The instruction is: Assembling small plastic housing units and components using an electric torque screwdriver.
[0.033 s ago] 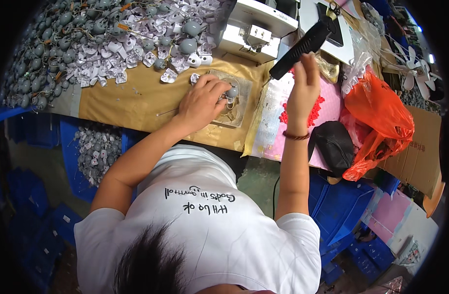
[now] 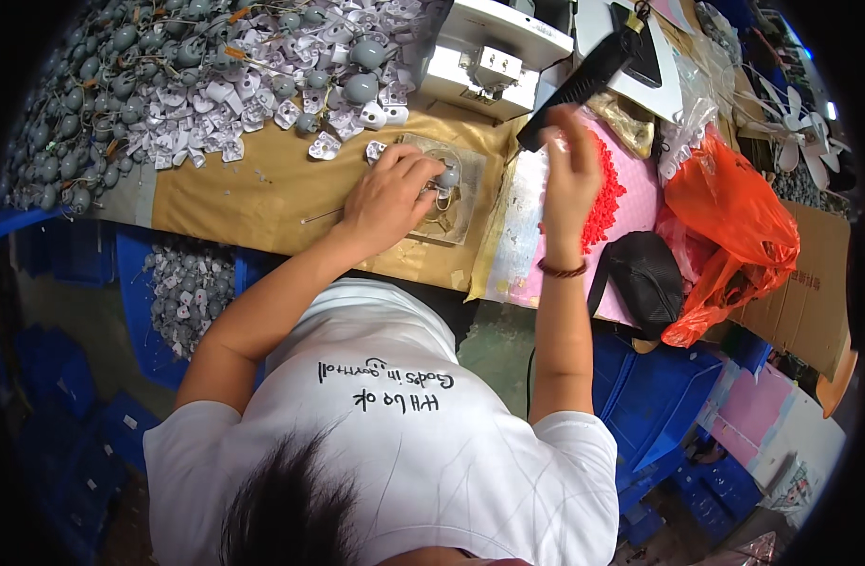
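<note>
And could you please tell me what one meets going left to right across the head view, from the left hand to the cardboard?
Left hand → plate → right hand → black pouch → orange bag → cardboard.

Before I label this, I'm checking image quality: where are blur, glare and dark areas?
Head view: the right hand is motion-blurred, while the left hand looks sharper; head view, upper right: a light glares white; head view, left: the bins sink into shadow, with black corners around.
</note>
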### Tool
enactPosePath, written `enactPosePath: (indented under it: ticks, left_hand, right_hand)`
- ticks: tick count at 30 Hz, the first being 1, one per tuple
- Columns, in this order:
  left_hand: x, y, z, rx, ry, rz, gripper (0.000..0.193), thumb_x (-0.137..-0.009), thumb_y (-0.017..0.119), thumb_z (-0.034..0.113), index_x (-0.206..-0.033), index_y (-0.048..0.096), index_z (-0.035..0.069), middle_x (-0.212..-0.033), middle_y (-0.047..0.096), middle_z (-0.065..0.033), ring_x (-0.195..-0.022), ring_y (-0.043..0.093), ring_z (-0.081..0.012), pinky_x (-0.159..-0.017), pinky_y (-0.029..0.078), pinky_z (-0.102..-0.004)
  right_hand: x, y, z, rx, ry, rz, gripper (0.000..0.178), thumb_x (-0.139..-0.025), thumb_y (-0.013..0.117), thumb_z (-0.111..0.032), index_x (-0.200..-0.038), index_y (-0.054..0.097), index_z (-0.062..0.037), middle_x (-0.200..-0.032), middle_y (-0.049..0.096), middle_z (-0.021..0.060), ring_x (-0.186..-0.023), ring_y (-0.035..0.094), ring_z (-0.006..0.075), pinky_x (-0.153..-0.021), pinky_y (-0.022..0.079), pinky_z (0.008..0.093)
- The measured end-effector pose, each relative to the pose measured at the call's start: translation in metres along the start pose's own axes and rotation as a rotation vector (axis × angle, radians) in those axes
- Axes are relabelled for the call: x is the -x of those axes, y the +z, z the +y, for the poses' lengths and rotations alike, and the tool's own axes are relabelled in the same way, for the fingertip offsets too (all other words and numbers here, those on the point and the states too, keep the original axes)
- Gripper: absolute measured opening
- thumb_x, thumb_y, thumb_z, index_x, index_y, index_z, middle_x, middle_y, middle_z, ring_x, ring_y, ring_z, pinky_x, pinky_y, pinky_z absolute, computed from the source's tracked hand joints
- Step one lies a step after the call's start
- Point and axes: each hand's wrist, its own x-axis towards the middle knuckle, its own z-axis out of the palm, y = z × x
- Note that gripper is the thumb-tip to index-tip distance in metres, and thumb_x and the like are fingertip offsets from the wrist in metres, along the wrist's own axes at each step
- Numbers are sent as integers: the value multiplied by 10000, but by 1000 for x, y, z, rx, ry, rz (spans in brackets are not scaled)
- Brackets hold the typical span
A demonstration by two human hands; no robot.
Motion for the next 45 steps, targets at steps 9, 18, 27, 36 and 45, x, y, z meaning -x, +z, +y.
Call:
enactPosePath:
  ticks: [9,18,27,36,45]
  left_hand:
    - [-6,-2,0,102,24,42,349,-799,719,38,-1111,563,49,-1080,616,-131,-1062,586,-347,-885,493,-428]
    - [-23,-39,13,110,185,254,392,-833,668,-32,-1181,521,71,-1123,584,-122,-1009,632,-346,-785,545,-426]
    - [32,-135,-1,-167,-64,-173,333,-810,652,-12,-1121,610,100,-1145,620,-84,-1001,643,-332,-830,539,-416]
    - [84,-204,-36,-449,-352,-375,317,-832,686,105,-1140,627,57,-1036,638,-150,-972,612,-374,-821,495,-448]
    - [22,-74,-63,-336,-243,-103,332,-865,680,119,-1187,604,85,-1056,566,-129,-990,587,-358,-817,489,-437]
  right_hand:
    - [48,62,25,161,-331,-96,76,-886,701,-21,-959,705,-1,-933,656,83,-871,604,180,-776,482,284]
    - [48,92,-24,-111,-352,85,97,-960,636,-58,-955,648,37,-992,651,102,-938,595,159,-838,474,272]
    - [41,49,-30,-89,-252,-415,229,-857,739,-91,-1066,695,-6,-1068,683,129,-1006,641,234,-861,503,325]
    - [52,-59,53,880,-471,-480,384,-732,636,68,-1108,668,-4,-1116,656,147,-981,606,330,-851,519,401]
    - [58,-70,81,892,-589,-532,340,-723,639,43,-1061,661,16,-1020,642,129,-917,599,309,-783,525,404]
